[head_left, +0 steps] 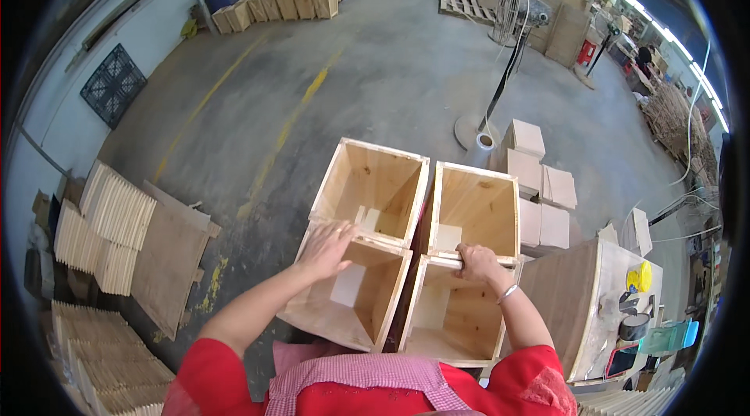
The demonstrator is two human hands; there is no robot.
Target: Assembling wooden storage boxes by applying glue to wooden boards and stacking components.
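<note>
Beneath left hand (325, 250) and right hand (477, 263) — both clasping rims (384, 241) — stand wooden boxes (376, 182).

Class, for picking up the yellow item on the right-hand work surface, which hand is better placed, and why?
Probably the right hand: it curls over the right-hand boxes, nearer the yellow item. The left hand lies over the left-hand boxes, farther away.

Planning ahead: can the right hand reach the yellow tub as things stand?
Likely not: the right hand is curled over box rims, and the yellow tub sits well to its right.
</note>
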